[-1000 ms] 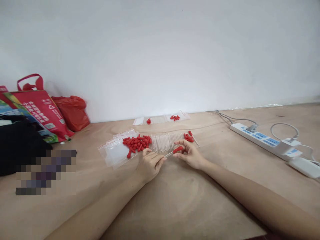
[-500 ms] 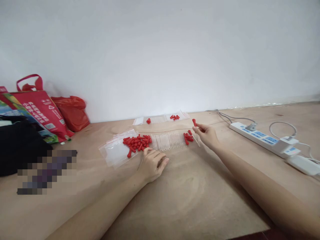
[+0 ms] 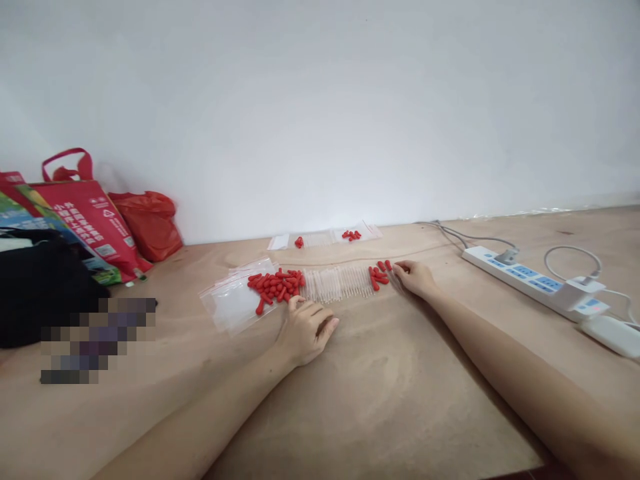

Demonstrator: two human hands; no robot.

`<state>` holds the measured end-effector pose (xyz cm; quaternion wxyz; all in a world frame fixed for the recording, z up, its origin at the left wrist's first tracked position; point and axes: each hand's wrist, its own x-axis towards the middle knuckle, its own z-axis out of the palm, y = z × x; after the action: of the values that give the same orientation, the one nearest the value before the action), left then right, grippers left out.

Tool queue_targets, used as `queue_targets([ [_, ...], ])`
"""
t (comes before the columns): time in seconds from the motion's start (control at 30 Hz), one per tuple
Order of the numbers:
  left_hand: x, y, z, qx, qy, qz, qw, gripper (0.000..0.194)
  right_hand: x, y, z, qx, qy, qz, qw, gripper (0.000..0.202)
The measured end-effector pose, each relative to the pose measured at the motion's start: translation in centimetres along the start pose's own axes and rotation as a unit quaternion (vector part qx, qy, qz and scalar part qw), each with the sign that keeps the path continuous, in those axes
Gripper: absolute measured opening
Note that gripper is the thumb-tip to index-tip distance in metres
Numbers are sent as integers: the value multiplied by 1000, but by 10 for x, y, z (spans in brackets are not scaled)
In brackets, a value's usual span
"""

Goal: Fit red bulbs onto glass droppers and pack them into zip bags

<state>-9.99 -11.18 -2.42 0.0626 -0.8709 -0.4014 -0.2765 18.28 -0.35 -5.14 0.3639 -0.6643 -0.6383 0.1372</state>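
My left hand (image 3: 306, 331) rests on the table with fingers loosely bent and thumb apart, holding nothing. Its fingertips lie at the near edge of a heap of red rubber bulbs (image 3: 274, 285). Right of the heap runs a row of thin clear tubes (image 3: 336, 285). Several red bulbs (image 3: 379, 279) lie at the row's right end. There, my right hand (image 3: 415, 279) is low over the table, fingertips pinched at the side of a dropper with a red bulb (image 3: 388, 265). Its thin tube shows faintly below, partly hidden by the fingers.
Clear zip bags (image 3: 225, 303) lie left of the heap. Another bag (image 3: 320, 239) with tubes and red bulbs is by the wall. A white power strip (image 3: 530, 277) with cables stands right. Red bags (image 3: 95, 220) and a black cloth item (image 3: 47, 287) are at left, near a blurred-out object (image 3: 100, 340).
My right hand has lowered the dropper from above the table to beside the loose red bulbs at the row's right end. My left hand has stayed put.
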Motion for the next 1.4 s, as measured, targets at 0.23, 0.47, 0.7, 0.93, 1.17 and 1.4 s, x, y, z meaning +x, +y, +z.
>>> queue_targets([
  [0.23,0,-1,-1,4,2,0,1000,19,-7,0,1,3,18,-5,1000,31],
  [0.47,-1,-1,-1,22,17,-15,1000,16,-14,-13,-2,-38,56,-131,989,23],
  [0.7,7,-16,-3,95,16,-100,990,11,-20,-23,7,-81,48,-221,971,16],
  [0.93,53,-21,0,137,-54,-220,964,16,-15,-19,16,-94,34,-210,973,21],
  [1.17,86,-15,24,146,-89,-238,956,25,-15,-18,16,-52,45,-212,975,16],
  [1.4,96,-6,31,169,-111,-261,944,30,-21,-26,14,69,88,-241,964,13],
])
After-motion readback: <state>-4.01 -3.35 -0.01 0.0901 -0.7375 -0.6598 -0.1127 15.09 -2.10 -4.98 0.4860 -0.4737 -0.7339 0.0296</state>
